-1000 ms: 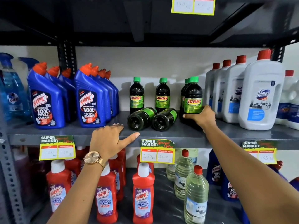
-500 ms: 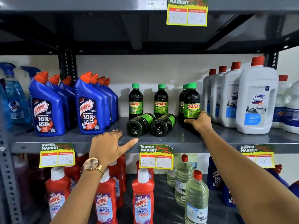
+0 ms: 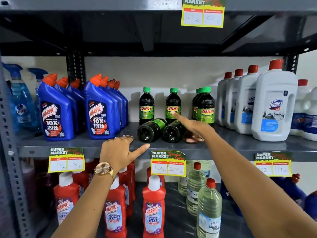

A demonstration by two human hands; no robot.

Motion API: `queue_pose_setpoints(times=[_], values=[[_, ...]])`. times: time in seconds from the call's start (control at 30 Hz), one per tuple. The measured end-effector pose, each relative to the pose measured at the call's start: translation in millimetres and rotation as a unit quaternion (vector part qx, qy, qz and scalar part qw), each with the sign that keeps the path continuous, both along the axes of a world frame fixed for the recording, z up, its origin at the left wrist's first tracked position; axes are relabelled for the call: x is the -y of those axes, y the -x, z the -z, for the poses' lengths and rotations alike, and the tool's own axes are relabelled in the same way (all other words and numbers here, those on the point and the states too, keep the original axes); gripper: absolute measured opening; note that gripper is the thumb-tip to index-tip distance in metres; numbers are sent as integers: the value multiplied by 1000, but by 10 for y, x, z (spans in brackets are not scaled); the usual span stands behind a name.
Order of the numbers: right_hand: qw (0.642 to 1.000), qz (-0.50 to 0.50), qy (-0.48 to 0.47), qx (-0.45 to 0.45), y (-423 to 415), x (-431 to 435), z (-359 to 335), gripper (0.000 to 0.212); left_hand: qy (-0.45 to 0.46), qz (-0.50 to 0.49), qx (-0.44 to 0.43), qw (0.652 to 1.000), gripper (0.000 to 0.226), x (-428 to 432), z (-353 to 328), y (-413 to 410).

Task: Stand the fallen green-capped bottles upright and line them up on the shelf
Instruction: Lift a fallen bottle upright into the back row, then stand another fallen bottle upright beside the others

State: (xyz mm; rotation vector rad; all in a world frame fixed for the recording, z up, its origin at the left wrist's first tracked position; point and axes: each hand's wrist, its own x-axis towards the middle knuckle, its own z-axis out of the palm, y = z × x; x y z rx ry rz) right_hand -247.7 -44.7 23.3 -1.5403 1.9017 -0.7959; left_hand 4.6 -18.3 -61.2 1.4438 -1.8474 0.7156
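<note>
Two dark green-capped Sunny bottles lie on their sides on the grey shelf (image 3: pixel 240 146), bases toward me: the left fallen bottle (image 3: pixel 149 130) and the right fallen bottle (image 3: pixel 172 132). Behind them stand an upright bottle (image 3: pixel 146 107) and a second upright bottle (image 3: pixel 172 100). Further right, an upright pair (image 3: pixel 205 109) stands one behind the other. My right hand (image 3: pixel 195 128) is spread over the right side of the right fallen bottle, its index finger reaching the second upright bottle's label. My left hand (image 3: pixel 120 151) rests at the shelf's front edge, holding nothing, just left of the fallen bottles.
Blue Harpic bottles (image 3: pixel 101 112) stand in rows to the left, white Domex jugs (image 3: pixel 274 107) to the right. Price tags (image 3: pixel 168 163) hang from the shelf edge. Below are red Harpic bottles (image 3: pixel 153 208) and clear bottles (image 3: pixel 209 208).
My right hand has let go of the front bottle of the upright pair and moved left onto the right fallen bottle. My left hand has stayed at the shelf edge.
</note>
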Motion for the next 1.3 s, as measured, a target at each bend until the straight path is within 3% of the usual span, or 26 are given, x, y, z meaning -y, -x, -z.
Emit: queue_pose_setpoints(times=[0.1,0.2,0.37,0.5,0.57,0.67,0.73,0.9,0.97,1.1,1.3], values=[[996,-14,-78,-29,-57,197,-94,101,11,-3,-1,1000,90,23,13,-4],[997,-20,-66,20,-12,285,0,82,11,-2,3,1000,89,24,9,-7],[975,96,164,114,58,256,339,91,23,8,2,1000,89,45,33,-19],[933,113,309,147,114,252,357,61,37,10,3,999,95,63,43,-20],[930,96,339,105,100,239,344,55,41,11,3,999,96,62,41,-20],[931,82,354,38,38,230,336,54,39,12,4,999,95,59,38,-23],[936,78,344,15,11,251,331,64,34,14,5,999,93,55,34,-23],[953,71,288,54,4,279,323,98,28,11,6,1000,92,45,31,-34],[959,57,266,81,9,286,334,91,25,11,5,1000,92,45,31,-37],[960,50,259,97,77,327,358,56,16,6,5,1000,92,55,32,-36],[956,53,288,-27,6,329,356,82,13,5,4,1000,94,48,28,-35]])
